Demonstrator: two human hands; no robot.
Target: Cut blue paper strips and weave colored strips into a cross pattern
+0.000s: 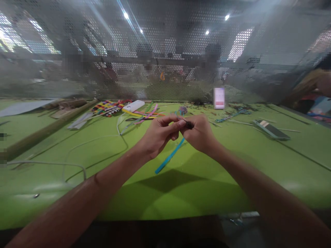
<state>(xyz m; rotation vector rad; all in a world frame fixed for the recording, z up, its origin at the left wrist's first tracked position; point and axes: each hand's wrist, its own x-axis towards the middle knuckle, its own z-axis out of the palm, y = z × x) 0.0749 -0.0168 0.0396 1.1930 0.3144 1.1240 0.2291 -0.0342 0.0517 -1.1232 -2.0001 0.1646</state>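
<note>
While I watch through the head view, the left hand pinches a small dark piece above the green table, the right hand curls around it, and a blue strip slants below; I'd keep both grips close and light.
</note>
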